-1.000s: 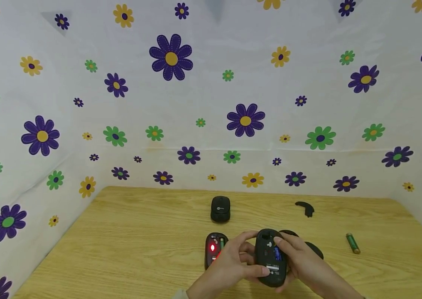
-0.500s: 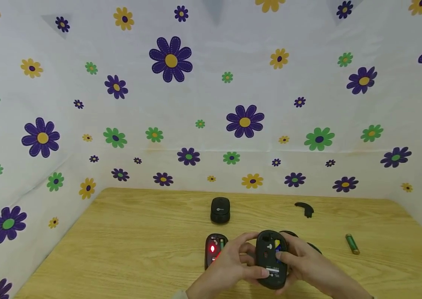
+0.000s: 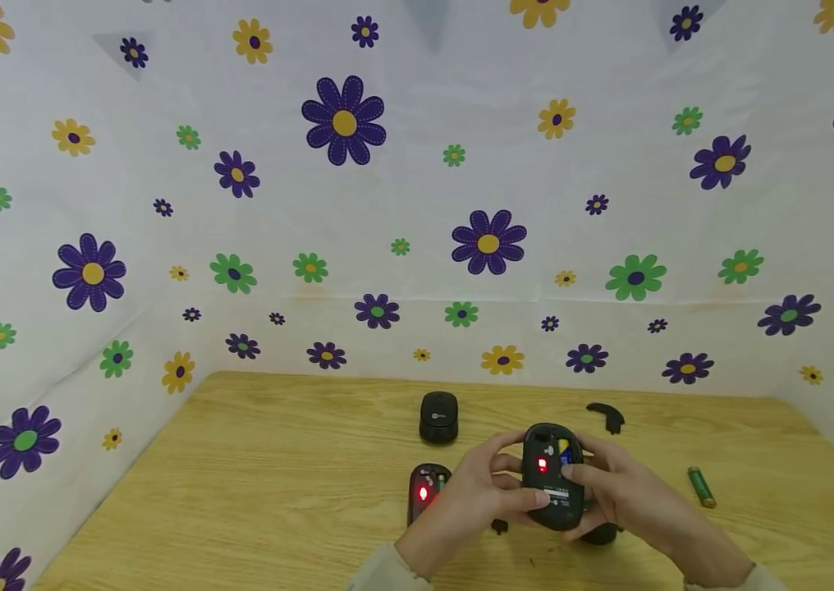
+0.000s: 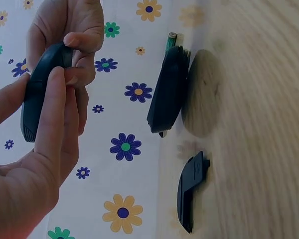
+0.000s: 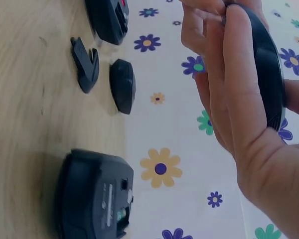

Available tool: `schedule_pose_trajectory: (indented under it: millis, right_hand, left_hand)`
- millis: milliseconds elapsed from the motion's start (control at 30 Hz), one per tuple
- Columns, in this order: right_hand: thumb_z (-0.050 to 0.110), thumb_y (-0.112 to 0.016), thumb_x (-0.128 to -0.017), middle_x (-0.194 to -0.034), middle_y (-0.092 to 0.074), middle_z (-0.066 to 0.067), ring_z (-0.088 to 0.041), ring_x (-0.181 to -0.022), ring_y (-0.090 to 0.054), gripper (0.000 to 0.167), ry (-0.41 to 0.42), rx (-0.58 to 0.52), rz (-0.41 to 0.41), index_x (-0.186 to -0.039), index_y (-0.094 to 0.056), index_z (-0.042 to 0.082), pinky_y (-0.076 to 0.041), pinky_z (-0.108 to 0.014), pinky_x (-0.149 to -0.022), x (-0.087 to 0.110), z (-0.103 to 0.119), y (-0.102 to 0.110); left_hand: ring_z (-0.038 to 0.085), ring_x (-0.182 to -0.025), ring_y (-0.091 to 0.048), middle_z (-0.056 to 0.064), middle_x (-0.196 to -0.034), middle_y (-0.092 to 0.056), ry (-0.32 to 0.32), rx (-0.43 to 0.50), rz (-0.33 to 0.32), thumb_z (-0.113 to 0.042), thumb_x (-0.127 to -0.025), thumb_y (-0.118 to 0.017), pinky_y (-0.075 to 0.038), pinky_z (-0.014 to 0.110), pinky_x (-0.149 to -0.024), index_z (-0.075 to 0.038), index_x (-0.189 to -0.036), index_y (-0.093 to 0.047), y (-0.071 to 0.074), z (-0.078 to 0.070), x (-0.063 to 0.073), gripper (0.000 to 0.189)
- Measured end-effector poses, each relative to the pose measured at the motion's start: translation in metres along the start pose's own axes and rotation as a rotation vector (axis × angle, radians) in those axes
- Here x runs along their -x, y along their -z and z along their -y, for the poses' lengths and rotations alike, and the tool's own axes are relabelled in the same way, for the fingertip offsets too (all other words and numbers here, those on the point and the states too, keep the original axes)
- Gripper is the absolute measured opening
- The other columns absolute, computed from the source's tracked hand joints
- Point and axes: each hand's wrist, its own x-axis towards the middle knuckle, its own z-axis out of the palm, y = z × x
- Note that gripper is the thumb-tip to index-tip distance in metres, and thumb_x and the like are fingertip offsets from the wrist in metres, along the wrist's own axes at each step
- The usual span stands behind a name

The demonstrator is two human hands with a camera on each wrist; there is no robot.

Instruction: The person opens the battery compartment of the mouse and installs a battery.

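A black computer mouse (image 3: 544, 513) is held up above the table, underside facing me. A red light glows on it, and a blue and yellow battery (image 3: 565, 454) lies in its slot. My left hand (image 3: 472, 492) grips the mouse's left side, thumb on the lower underside. From the right, my right hand (image 3: 631, 501) holds it with the thumb at the battery's lower end. In the left wrist view, both hands' fingers surround the mouse (image 4: 36, 102). The right wrist view shows the right fingers (image 5: 239, 64) along the mouse's top shell.
Left of the hands lies an overturned mouse (image 3: 417, 507) with a red light. Behind it sits an upright mouse (image 3: 438, 419). A curved black cover (image 3: 612, 417) and a green battery (image 3: 701, 487) lie to the right. Another cover (image 3: 500, 527) and mouse (image 3: 600, 535) are partly hidden below.
Both hands have raised the mouse slightly. Its red light has come on. My right thumb has slid down from the slot's upper end, uncovering the battery's yellow end.
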Motion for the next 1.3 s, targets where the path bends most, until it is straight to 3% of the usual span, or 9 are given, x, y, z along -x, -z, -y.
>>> schedule_pose_trajectory:
  millis: [200, 633, 867, 1167, 1300]
  right_hand:
    - [0.009, -0.052, -0.105, -0.142, -0.036, -0.044, -0.036, -0.105, -0.067, 0.079, -0.022, 0.109, -0.159, -0.152, 0.006, -0.016, -0.061, -0.055, -0.078, 0.0, 0.006, -0.002]
    - [0.007, -0.053, -0.105, -0.153, -0.006, -0.047, -0.036, -0.112, -0.064, 0.082, -0.009, 0.134, -0.255, -0.155, 0.009, -0.01, -0.06, -0.054, -0.082, 0.0, 0.012, 0.012]
    - [0.008, -0.049, -0.107, -0.151, -0.015, -0.047, -0.031, -0.113, -0.063, 0.075, 0.022, 0.152, -0.227, -0.155, 0.005, -0.012, -0.06, -0.054, -0.084, -0.005, 0.011, 0.019]
    - [0.006, -0.051, -0.105, -0.146, -0.029, -0.047, -0.023, -0.101, -0.066, 0.07, -0.01, 0.274, -0.341, -0.153, -0.006, -0.017, -0.062, -0.043, -0.08, -0.01, 0.015, 0.033]
    - [0.005, -0.049, -0.105, -0.144, -0.03, -0.047, -0.023, -0.1, -0.066, 0.068, -0.002, 0.292, -0.341, -0.153, -0.005, -0.017, -0.062, -0.044, -0.081, -0.011, 0.016, 0.041]
  left_hand:
    - [0.023, -0.095, -0.071, 0.008, -0.107, -0.068, 0.007, -0.003, -0.064, 0.005, -0.089, -0.074, -0.063, 0.041, -0.078, -0.009, -0.151, -0.046, -0.003, -0.002, -0.011, 0.07]
    - [0.023, -0.087, -0.071, 0.011, -0.105, -0.064, -0.016, 0.04, -0.111, 0.006, -0.087, -0.074, -0.062, 0.047, -0.079, -0.007, -0.146, -0.051, -0.009, -0.006, -0.034, 0.065]
    - [0.025, -0.085, -0.071, 0.012, -0.106, -0.062, -0.022, 0.06, -0.114, 0.013, -0.087, -0.069, -0.063, 0.043, -0.077, -0.005, -0.146, -0.049, -0.009, -0.003, -0.041, 0.065]
    - [0.024, -0.087, -0.071, 0.01, -0.107, -0.062, -0.015, 0.017, -0.144, 0.01, -0.088, -0.071, -0.062, 0.043, -0.08, -0.01, -0.146, -0.053, -0.011, -0.005, -0.057, 0.064]
    - [0.026, -0.088, -0.07, 0.011, -0.106, -0.062, -0.019, 0.033, -0.142, 0.011, -0.088, -0.07, -0.062, 0.043, -0.08, -0.01, -0.145, -0.055, -0.015, -0.006, -0.065, 0.063]
